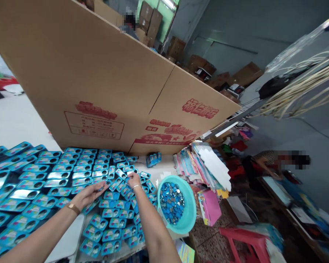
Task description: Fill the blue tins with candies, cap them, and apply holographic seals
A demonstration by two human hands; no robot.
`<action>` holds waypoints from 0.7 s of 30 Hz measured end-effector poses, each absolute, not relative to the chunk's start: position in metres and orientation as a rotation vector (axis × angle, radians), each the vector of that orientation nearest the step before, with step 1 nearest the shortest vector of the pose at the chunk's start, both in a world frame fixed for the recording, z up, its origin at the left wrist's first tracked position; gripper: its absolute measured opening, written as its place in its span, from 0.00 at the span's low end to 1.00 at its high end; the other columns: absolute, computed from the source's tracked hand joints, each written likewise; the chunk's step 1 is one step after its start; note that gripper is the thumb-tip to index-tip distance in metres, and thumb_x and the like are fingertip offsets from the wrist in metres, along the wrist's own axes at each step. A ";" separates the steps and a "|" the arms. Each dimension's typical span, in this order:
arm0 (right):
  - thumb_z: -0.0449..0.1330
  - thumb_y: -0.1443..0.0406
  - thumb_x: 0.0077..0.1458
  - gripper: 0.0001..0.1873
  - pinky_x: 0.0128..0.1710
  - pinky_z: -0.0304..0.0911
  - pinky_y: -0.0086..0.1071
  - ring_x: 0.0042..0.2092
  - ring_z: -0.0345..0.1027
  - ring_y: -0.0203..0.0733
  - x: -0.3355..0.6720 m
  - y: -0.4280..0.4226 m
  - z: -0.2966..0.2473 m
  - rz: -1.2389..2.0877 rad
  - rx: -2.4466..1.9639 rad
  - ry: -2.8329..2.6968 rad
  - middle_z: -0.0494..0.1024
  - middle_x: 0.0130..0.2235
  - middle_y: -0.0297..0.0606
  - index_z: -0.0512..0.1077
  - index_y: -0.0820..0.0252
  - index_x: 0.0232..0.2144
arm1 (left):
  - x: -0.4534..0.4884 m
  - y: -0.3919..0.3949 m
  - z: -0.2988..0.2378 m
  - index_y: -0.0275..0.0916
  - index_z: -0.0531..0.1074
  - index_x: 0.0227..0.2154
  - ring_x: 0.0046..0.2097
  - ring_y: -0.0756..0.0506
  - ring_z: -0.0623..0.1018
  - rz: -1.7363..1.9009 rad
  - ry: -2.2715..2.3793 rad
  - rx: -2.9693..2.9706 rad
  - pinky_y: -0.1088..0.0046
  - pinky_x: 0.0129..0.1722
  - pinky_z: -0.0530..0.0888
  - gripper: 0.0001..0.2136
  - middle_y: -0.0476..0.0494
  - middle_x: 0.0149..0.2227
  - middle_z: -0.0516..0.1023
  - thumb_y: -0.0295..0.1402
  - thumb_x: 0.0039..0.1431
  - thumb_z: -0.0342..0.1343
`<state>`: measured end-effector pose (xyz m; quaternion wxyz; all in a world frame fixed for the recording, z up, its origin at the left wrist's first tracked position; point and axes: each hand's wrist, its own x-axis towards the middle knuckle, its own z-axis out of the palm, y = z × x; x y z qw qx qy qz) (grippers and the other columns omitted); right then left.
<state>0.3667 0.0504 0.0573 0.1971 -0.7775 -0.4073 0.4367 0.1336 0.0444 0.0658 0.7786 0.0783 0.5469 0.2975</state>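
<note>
Several small blue cards [57,175], each with a round hole or mirror, lie in rows across a white table [13,120]. My left hand [90,194] rests open, palm up, over the cards near the table's middle, with a watch on its wrist. My right hand [133,179] is pinched on one blue card [128,170] at the edge of the spread. A teal bowl [190,204] full of small round blue discs stands just right of my right arm.
A big flattened cardboard box [98,73] stands upright behind the cards. Stacked paper sheets [205,166] lie at the table's right end. A red plastic stool [244,239] stands on the floor. Another person [274,160] crouches at the right; one more is behind the cardboard.
</note>
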 end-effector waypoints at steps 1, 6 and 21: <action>0.59 0.76 0.39 0.13 0.43 0.66 0.30 0.44 0.74 0.44 0.364 0.053 0.057 1.176 -2.218 -1.201 0.79 0.38 0.38 0.71 0.58 0.29 | 0.136 0.048 0.066 0.33 0.70 0.45 0.41 0.48 0.82 0.643 1.201 0.206 0.75 0.45 0.80 0.15 0.40 0.41 0.78 0.16 0.57 0.49; 0.63 0.77 0.35 0.18 0.49 0.65 0.38 0.50 0.73 0.54 0.360 0.064 0.051 1.055 -2.451 -1.391 0.80 0.45 0.46 0.71 0.58 0.32 | 0.145 0.062 0.067 0.34 0.72 0.42 0.44 0.45 0.82 0.572 1.288 0.504 0.72 0.46 0.80 0.19 0.38 0.44 0.79 0.14 0.47 0.53; 0.71 0.62 0.43 0.19 0.46 0.68 0.41 0.51 0.74 0.59 0.369 0.069 0.043 1.046 -2.624 -1.518 0.80 0.48 0.54 0.78 0.60 0.39 | 0.166 0.096 0.045 0.38 0.69 0.27 0.52 0.23 0.75 -0.018 1.694 1.614 0.52 0.48 0.70 0.08 0.23 0.42 0.78 0.31 0.41 0.61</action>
